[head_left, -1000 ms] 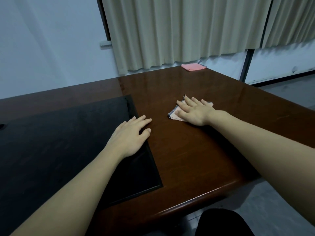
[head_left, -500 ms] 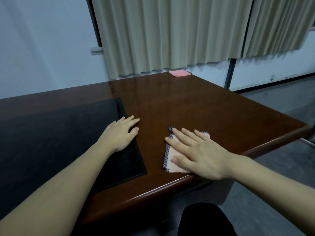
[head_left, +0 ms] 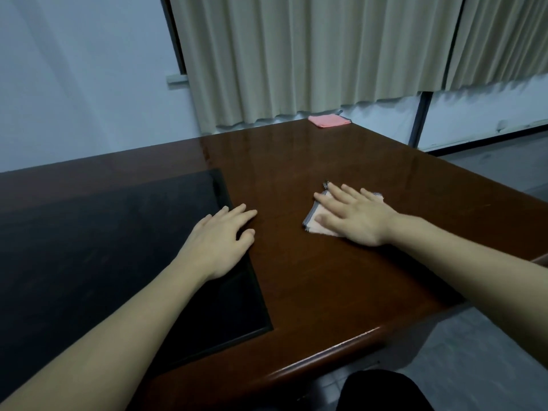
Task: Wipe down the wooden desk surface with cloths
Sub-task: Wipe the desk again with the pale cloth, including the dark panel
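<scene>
So it's a plain room, pale wall and beige curtains (head_left: 311,54) hanging behind a big glossy wooden desk (head_left: 311,277) that's taking up most of the view. The thing doing the work is a small pale cloth (head_left: 315,221) with a dark stitched edge, lying flat on the desk's right half, about midway between the near edge and the far one. The right hand (head_left: 354,216) is sitting right on top of it, fingers straight and spread, pressing it down flat instead of gripping, so most of the cloth is hiding under the palm with only its left edge and a far corner peeking out. The left hand (head_left: 221,240) is resting well apart from it, fingers relaxed and holding nothing, lying across the right border of a black inlaid panel (head_left: 103,247) and probably just bracing.

What the next stroke is turning on, I'd guess: the cloth is directly under the right hand, its visible long edge running roughly toward and away from the person, and there's bare wood all around it. A second cloth, the pink cloth (head_left: 328,120), is sitting at the far edge near the curtains, well out of either hand's easy reach.
</scene>
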`<state>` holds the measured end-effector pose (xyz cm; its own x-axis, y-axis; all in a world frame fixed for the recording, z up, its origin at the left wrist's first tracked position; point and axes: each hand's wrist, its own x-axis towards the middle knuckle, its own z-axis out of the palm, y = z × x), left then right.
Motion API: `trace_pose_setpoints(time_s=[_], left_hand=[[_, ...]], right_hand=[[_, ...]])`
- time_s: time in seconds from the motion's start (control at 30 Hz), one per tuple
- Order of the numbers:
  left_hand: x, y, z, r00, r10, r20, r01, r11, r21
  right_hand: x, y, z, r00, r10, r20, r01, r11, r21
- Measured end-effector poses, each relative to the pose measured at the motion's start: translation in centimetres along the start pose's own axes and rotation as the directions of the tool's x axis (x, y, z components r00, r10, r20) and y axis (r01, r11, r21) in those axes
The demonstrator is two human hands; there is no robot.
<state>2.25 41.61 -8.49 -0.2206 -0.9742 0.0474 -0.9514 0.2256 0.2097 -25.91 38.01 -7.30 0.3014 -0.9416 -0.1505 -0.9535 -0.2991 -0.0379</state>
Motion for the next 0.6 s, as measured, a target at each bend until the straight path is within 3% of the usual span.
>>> trace_pose_setpoints(time_s=[0.3, 0.6], left_hand=[[-0.2, 0.3, -0.3, 1.0, 0.006, 0.009, -0.006, 1.0, -0.024], [0.6, 2.5, -2.2, 0.994, -0.048, 0.094, 0.044, 0.998, 0.041]], right_hand=[[5.5, -1.1, -1.1, 0.987, 0.158, -0.007, -0.157, 0.986, 0.063], [-5.7, -1.5, 0.8, 0.989, -0.146, 0.008, 0.146, 0.989, 0.022]])
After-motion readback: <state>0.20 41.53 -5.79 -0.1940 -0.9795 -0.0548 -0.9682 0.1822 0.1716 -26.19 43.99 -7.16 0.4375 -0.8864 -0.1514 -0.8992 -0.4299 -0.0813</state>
